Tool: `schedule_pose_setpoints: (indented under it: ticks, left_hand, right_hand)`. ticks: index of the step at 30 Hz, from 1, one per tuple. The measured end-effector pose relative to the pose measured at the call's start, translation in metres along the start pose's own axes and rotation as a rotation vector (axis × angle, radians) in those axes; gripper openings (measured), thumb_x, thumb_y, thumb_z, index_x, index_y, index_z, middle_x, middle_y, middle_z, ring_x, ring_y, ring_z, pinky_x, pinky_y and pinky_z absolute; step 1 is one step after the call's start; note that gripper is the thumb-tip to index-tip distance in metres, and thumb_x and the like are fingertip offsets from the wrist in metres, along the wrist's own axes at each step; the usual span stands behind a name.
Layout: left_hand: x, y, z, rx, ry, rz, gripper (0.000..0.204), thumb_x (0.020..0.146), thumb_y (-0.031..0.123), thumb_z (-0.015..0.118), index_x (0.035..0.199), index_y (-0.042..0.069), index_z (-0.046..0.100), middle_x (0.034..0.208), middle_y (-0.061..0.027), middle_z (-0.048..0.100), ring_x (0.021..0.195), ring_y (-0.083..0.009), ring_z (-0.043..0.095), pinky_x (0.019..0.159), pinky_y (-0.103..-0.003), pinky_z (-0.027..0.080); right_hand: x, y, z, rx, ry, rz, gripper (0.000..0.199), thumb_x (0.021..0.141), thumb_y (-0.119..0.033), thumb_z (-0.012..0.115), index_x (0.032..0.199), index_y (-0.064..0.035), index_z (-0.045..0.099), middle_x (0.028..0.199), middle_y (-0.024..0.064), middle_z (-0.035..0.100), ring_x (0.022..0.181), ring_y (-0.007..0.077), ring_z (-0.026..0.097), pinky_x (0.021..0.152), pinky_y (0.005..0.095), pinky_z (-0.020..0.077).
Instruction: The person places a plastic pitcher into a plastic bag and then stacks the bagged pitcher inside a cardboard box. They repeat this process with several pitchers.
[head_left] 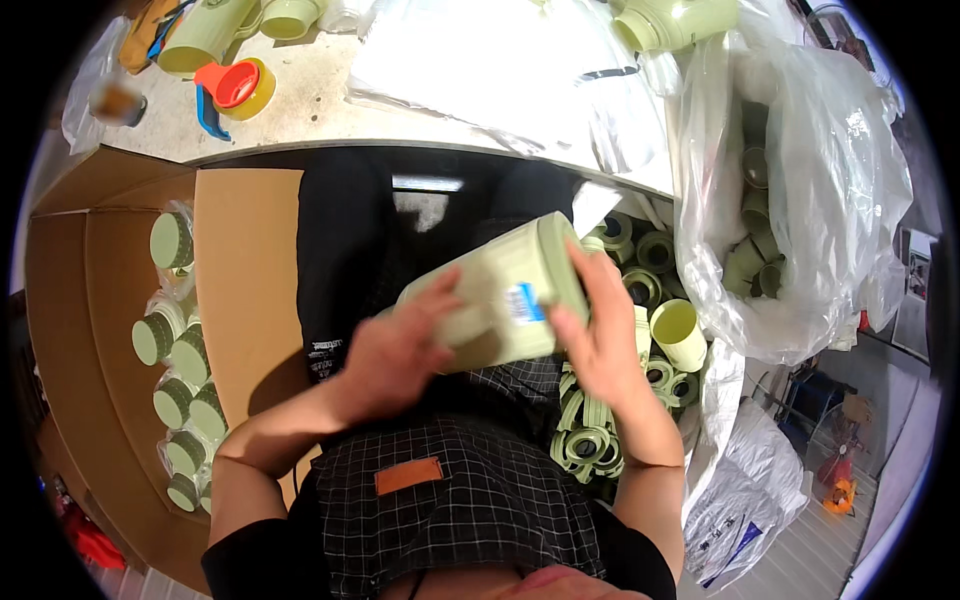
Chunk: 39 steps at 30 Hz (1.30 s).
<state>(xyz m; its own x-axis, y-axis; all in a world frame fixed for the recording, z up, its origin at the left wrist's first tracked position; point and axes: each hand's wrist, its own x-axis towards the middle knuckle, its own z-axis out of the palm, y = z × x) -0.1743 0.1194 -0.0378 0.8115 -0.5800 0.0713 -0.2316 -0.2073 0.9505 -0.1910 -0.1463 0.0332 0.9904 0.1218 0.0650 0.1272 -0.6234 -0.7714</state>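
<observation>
Between my two hands is a large pale green plastic jug or canister [490, 285], tilted over my lap with a darker green end up and to the right. A small blue and white sticker [524, 303] is on its side. My left hand [400, 340], smeared by motion, wraps the lower left end. Fingers of my right hand [603, 335] press against the darker green end on the right. Just beyond my right hand lies a heap of green ring-shaped parts [588, 443], with an open green cup [679, 335] lying among them.
At the left, a cardboard box [250, 300] contains several bagged containers with green lids [172, 240]. Ahead, the worktable [310, 110] bears green jugs [205, 35], a tape roll with a red core [237, 85] and plastic bags [460, 70]. A large clear bag [800, 200] with green parts stands right.
</observation>
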Motion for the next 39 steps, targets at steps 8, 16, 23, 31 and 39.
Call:
schedule_pose_setpoints:
  ticks: [8,16,23,31,39]
  left_hand:
    - [0.03,0.007,-0.023,0.035,-0.034,0.007,0.027,0.095,0.014,0.06,0.117,-0.001,0.061,0.117,-0.0215,0.066,0.105,-0.0344,0.066,0.09,-0.038,0.052]
    - [0.277,-0.016,-0.042,0.326,0.403,0.438,0.017,0.08,0.012,0.076,0.095,0.006,0.072,0.096,-0.0092,0.071,0.097,-0.0292,0.064,0.088,-0.039,0.048]
    - [0.407,-0.037,-0.04,1.157,0.24,0.656,0.027,0.076,0.017,0.079,0.097,0.001,0.072,0.097,-0.009,0.07,0.113,-0.0271,0.058,0.107,-0.043,0.038]
    - [0.326,-0.024,-0.015,-0.205,-0.222,-0.123,0.023,0.098,0.016,0.059,0.084,-0.002,0.066,0.082,-0.0099,0.071,0.079,-0.0165,0.068,0.08,-0.031,0.054]
    - [0.223,-0.011,0.023,-1.061,-0.131,0.06,0.008,0.09,-0.007,0.06,0.096,-0.002,0.059,0.088,-0.0128,0.07,0.084,-0.0215,0.07,0.08,-0.034,0.06]
  right_hand:
    - [0.008,0.039,-0.027,0.368,-0.068,0.186,0.048,0.097,-0.033,0.059,0.129,0.0038,0.059,0.098,0.0139,0.061,0.09,0.0248,0.058,0.086,0.0337,0.0459]
    - [0.048,0.07,-0.005,0.357,-0.136,0.147,0.058,0.1,-0.037,0.055,0.143,0.0005,0.045,0.116,0.0179,0.055,0.112,0.0296,0.053,0.101,0.0365,0.0401]
    - [0.065,0.09,-0.002,0.442,-0.139,0.179,0.04,0.094,-0.023,0.064,0.129,-0.0035,0.059,0.118,0.0163,0.064,0.109,0.0288,0.062,0.094,0.0367,0.0474]
    - [0.086,0.104,0.003,0.656,0.274,0.468,0.027,0.084,-0.017,0.079,0.101,0.0005,0.067,0.091,0.0065,0.069,0.084,0.0133,0.063,0.075,0.0285,0.0515]
    - [0.066,0.115,0.005,0.84,0.717,0.135,0.01,0.083,0.003,0.073,0.093,0.0014,0.069,0.085,0.0026,0.068,0.075,0.0105,0.061,0.068,0.0271,0.0497]
